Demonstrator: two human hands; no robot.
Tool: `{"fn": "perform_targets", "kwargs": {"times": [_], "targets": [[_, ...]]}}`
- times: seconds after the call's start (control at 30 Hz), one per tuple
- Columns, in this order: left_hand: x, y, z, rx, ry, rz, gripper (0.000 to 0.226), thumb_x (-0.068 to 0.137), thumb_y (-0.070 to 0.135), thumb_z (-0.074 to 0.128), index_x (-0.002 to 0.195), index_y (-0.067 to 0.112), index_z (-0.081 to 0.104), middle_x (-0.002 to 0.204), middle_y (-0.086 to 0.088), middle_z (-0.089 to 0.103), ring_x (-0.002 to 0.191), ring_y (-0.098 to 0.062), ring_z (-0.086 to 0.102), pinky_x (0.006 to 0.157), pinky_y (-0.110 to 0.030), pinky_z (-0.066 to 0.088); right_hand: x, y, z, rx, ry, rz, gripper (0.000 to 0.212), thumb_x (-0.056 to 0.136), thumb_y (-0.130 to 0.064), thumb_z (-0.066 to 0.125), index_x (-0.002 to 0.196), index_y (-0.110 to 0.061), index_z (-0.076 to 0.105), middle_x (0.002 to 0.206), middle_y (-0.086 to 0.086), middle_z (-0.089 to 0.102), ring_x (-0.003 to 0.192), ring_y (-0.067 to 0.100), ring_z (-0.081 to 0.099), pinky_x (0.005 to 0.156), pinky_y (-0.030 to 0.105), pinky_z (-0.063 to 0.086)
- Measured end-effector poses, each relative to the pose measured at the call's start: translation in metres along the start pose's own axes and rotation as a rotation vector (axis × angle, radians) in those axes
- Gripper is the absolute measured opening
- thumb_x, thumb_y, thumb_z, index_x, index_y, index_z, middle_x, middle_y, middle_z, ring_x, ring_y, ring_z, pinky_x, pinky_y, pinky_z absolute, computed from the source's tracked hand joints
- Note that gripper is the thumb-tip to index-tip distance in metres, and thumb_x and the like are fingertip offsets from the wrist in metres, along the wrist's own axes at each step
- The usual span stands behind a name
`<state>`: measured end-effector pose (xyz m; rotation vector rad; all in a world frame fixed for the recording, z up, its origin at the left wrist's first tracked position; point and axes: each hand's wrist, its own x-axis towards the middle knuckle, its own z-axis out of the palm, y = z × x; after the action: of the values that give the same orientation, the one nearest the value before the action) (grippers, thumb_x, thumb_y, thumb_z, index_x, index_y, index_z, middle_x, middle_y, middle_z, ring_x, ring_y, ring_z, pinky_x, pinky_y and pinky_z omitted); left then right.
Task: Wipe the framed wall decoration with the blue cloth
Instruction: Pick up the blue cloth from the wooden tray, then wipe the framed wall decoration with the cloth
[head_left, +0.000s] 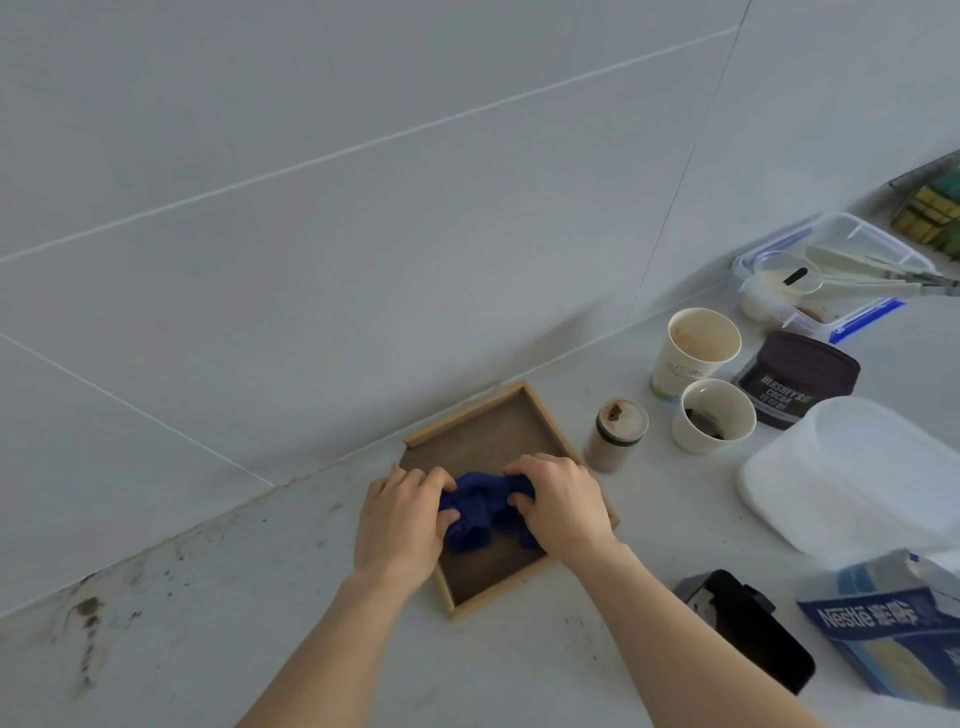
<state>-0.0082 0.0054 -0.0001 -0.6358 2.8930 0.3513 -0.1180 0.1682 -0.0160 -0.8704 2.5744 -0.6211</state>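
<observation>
The framed decoration (488, 434), a square with a light wooden rim and a dark brown inside, lies flat on the grey counter against the tiled wall. A crumpled blue cloth (480, 512) rests on its dark panel near the middle. My left hand (402, 519) grips the cloth's left side and my right hand (563, 501) grips its right side, both pressing down on it. My hands cover part of the cloth and the frame's side rims.
Right of the frame stand a small brown jar (618, 434), two paper cups (698, 348) (714, 415), a cocoa tin (800, 379), clip-lid boxes (831, 275), a white plastic container (852, 473), a Nestle carton (893, 629) and a black object (748, 623). Dark stains (88, 613) mark the counter at left.
</observation>
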Motion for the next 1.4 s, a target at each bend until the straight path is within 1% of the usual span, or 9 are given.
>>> {"fn": "perform_targets", "kwargs": {"times": [0.17, 0.3, 0.47, 0.6, 0.7, 0.9, 1.03, 1.2, 1.4], "targets": [[-0.004, -0.009, -0.043, -0.004, 0.095, 0.008, 0.031, 0.1, 0.04, 0.059, 0.13, 0.032, 0.06, 0.122, 0.01, 0.069, 0.119, -0.019, 0.06, 0.103, -0.032, 0.042, -0.002, -0.023, -0.026, 0.058, 0.048, -0.001, 0.031, 0.101, -0.024, 0.062, 0.131, -0.026, 0.066, 0.127, -0.004, 0.072, 0.117, 0.023, 0.064, 0.094, 0.037, 0.053], [-0.015, -0.018, -0.078, 0.018, 0.153, 0.001, 0.028, 0.1, 0.04, 0.058, 0.127, 0.033, 0.061, 0.119, 0.009, 0.07, 0.118, -0.02, 0.059, 0.1, -0.032, 0.039, -0.008, -0.05, -0.048, 0.08, 0.096, -0.027, 0.026, 0.099, -0.023, 0.062, 0.123, -0.029, 0.07, 0.119, -0.005, 0.075, 0.112, 0.024, 0.065, 0.087, 0.038, 0.053], [-0.041, -0.033, -0.124, -0.008, 0.25, 0.011, 0.025, 0.1, 0.035, 0.058, 0.123, 0.028, 0.063, 0.111, 0.006, 0.071, 0.112, -0.022, 0.06, 0.097, -0.032, 0.039, -0.022, -0.093, -0.079, 0.103, 0.148, -0.064, 0.027, 0.095, -0.018, 0.061, 0.117, -0.028, 0.074, 0.107, 0.0, 0.078, 0.101, 0.027, 0.067, 0.076, 0.035, 0.048], [-0.07, -0.051, -0.163, -0.015, 0.332, 0.031, 0.022, 0.102, 0.036, 0.055, 0.122, 0.031, 0.063, 0.11, 0.009, 0.07, 0.11, -0.02, 0.06, 0.095, -0.03, 0.039, -0.039, -0.137, -0.101, 0.101, 0.18, -0.116, 0.029, 0.095, -0.017, 0.058, 0.116, -0.03, 0.074, 0.104, -0.005, 0.079, 0.095, 0.023, 0.07, 0.079, 0.038, 0.057], [-0.096, -0.07, -0.189, -0.031, 0.392, 0.035, 0.02, 0.102, 0.037, 0.055, 0.119, 0.031, 0.063, 0.107, 0.009, 0.07, 0.108, -0.02, 0.06, 0.094, -0.03, 0.04, -0.052, -0.172, -0.111, 0.086, 0.208, -0.164, 0.03, 0.095, -0.016, 0.057, 0.115, -0.03, 0.074, 0.103, -0.006, 0.079, 0.093, 0.021, 0.069, 0.079, 0.037, 0.058], [-0.154, -0.123, -0.232, -0.046, 0.497, -0.009, 0.016, 0.103, 0.038, 0.054, 0.113, 0.032, 0.064, 0.104, 0.011, 0.071, 0.103, -0.018, 0.062, 0.087, -0.028, 0.039, -0.075, -0.252, -0.119, 0.046, 0.199, -0.274, 0.031, 0.097, -0.016, 0.058, 0.12, -0.032, 0.072, 0.112, -0.006, 0.078, 0.104, 0.022, 0.067, 0.089, 0.038, 0.056], [-0.191, -0.159, -0.254, -0.053, 0.576, -0.05, 0.018, 0.103, 0.039, 0.054, 0.115, 0.031, 0.065, 0.106, 0.011, 0.072, 0.102, -0.017, 0.061, 0.083, -0.027, 0.038, -0.087, -0.305, -0.117, 0.032, 0.216, -0.349, 0.032, 0.096, -0.016, 0.057, 0.119, -0.034, 0.072, 0.109, -0.009, 0.079, 0.101, 0.022, 0.068, 0.086, 0.037, 0.056], [-0.233, -0.2, -0.278, -0.077, 0.638, -0.116, 0.015, 0.102, 0.036, 0.056, 0.112, 0.03, 0.067, 0.103, 0.009, 0.072, 0.102, -0.019, 0.06, 0.079, -0.029, 0.034, -0.102, -0.361, -0.11, 0.053, 0.23, -0.411, 0.031, 0.098, -0.017, 0.056, 0.118, -0.035, 0.073, 0.109, -0.01, 0.079, 0.098, 0.019, 0.067, 0.084, 0.033, 0.055], [-0.271, -0.235, -0.307, -0.081, 0.693, -0.146, 0.014, 0.1, 0.035, 0.058, 0.109, 0.033, 0.07, 0.101, 0.011, 0.072, 0.104, -0.018, 0.062, 0.085, -0.031, 0.047, -0.12, -0.41, -0.104, 0.108, 0.249, -0.447, 0.027, 0.096, -0.02, 0.059, 0.11, -0.037, 0.075, 0.1, -0.014, 0.079, 0.091, 0.015, 0.067, 0.085, 0.038, 0.059]]}}
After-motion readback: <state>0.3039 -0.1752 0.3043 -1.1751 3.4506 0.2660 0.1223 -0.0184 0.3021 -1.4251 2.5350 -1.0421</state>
